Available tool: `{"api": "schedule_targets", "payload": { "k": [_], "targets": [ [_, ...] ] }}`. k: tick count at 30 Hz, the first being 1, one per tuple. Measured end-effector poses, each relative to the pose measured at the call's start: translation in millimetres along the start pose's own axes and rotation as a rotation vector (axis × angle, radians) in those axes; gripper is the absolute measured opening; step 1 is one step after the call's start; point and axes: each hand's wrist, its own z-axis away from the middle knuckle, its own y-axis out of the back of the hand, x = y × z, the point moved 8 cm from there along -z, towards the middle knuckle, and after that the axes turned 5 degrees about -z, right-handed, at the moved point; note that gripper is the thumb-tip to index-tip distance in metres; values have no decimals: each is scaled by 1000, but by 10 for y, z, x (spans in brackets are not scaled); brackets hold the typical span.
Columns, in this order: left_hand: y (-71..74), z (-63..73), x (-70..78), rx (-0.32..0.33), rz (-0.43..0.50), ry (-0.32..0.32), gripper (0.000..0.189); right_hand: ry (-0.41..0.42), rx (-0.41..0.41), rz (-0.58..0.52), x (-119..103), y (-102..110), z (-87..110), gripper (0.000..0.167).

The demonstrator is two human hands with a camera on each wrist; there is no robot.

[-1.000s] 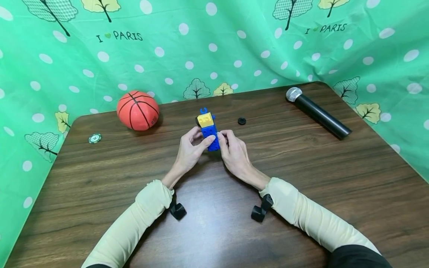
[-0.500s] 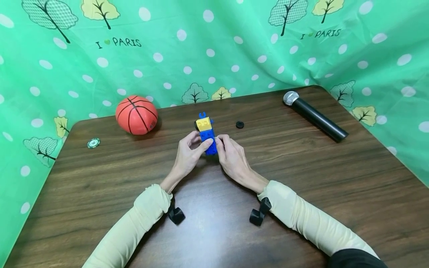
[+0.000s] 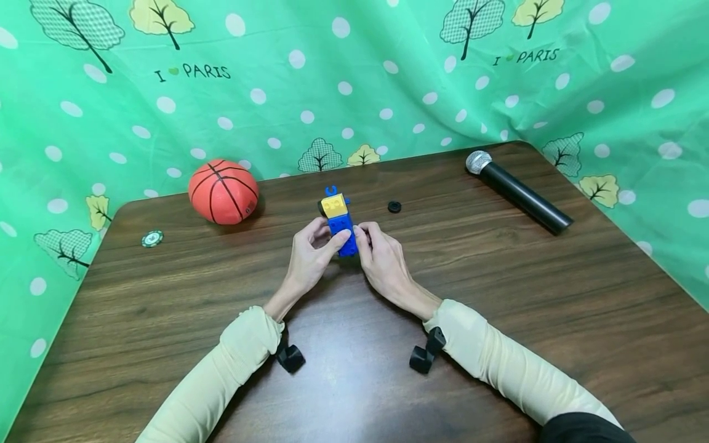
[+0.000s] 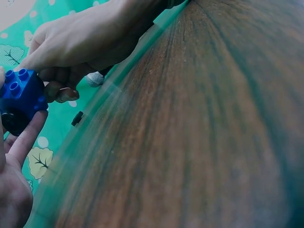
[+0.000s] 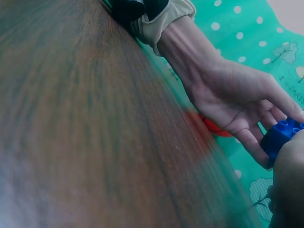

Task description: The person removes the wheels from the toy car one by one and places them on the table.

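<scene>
In the head view a toy vehicle of blue and yellow building bricks [image 3: 335,207] is held over the middle of the table. It has a blue hook [image 3: 330,191] at its far end and a black wheel [image 3: 322,208] on its left side. My left hand [image 3: 307,258] grips the blue part, thumb on top. My right hand [image 3: 384,255] pinches at its right side; what lies between those fingertips is hidden. The left wrist view shows the studded blue brick [image 4: 23,90] with a black wheel [image 4: 15,121] at its end. A loose black wheel [image 3: 394,207] lies beyond the right hand.
On the brown wooden table [image 3: 221,320], a small red basketball [image 3: 224,192] and a green-and-white poker chip [image 3: 152,239] lie to the left. A black microphone [image 3: 520,192] lies at the back right. A green dotted curtain [image 3: 343,80] hangs behind the table.
The head view has shifted slightly, so the table sits lower in it. Both hands keep their hold on the brick vehicle with hardly any movement.
</scene>
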Motion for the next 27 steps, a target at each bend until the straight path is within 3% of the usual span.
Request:
{"api": "schedule_targets", "payload": {
  "k": [11,20,27],
  "targets": [
    [88,26,10,51,-31,-14,28,-7,43,-51,47,42,-27,14],
    [87,-14,-76,20,46,63,30,48,-16,-99,108,108,-96,22],
    [86,-21,-82,26,33,53,31,111,-55,-34,193,245,-95,33]
  ]
}}
